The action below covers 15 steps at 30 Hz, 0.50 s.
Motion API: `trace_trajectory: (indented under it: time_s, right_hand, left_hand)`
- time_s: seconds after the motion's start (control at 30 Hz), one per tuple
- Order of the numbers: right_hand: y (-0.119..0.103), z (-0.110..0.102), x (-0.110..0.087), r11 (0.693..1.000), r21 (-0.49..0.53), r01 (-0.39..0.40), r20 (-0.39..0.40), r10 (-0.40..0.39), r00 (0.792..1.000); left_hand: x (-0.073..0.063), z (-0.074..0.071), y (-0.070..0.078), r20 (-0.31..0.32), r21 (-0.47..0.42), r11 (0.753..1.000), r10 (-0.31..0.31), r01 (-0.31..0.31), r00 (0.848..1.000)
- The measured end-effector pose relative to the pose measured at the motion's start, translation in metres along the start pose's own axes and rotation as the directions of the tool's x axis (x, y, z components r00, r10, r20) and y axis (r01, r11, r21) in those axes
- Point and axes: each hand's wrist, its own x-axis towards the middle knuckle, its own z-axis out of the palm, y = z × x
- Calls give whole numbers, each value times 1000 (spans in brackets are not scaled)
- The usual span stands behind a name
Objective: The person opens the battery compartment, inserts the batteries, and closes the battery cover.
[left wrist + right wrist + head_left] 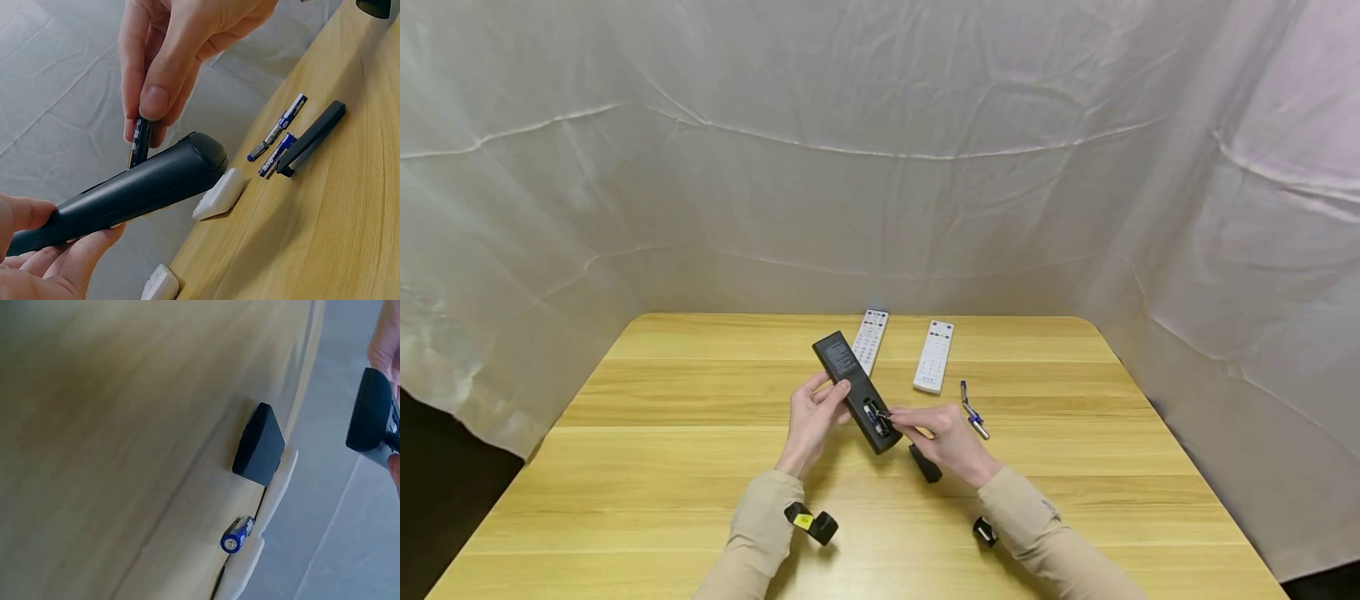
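Observation:
My left hand (811, 417) grips a black remote control (846, 367), its back turned up and tilted, with the battery compartment (874, 415) uncovered. A blue and silver battery appears to lie in that compartment. Between the thumb and fingers of my right hand (947, 437) is a dark battery (140, 142), upright, its lower end at the compartment's opening. How far it reaches inside is hidden by the remote's edge in the left wrist view. On the table below the right hand lies the black battery cover (925, 463).
Two white remote controls, one on the left (872, 333) and one on the right (934, 357), lie toward the back of the wooden table (647, 467). Several blue and silver batteries (973, 417) lie right of them. Pale grey sheeting (880, 208) surrounds the table's back and sides.

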Motion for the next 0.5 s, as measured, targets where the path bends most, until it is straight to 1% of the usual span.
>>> trace_trajectory:
  time_s: [0.07,0.13,0.23,0.37,0.5]
  right_hand:
    - [-2,1,1,998,-59,10,6,-10,1000]
    - [-4,3,1,992,-120,27,15,-25,1000]
    - [-6,5,1,984,-173,39,33,-33,999]
    - [-9,5,1,979,-206,17,80,0,997]
    - [-12,2,1,975,-223,-3,137,35,990]
  left_hand:
    - [-1,0,0,21,-17,1000,26,-26,999]
    - [-1,0,-1,30,-26,999,39,-38,999]
    - [-1,1,0,16,-9,1000,9,-9,1000]
    - [0,2,1,-15,18,999,-35,35,999]
    - [1,2,1,-26,26,999,-40,41,999]
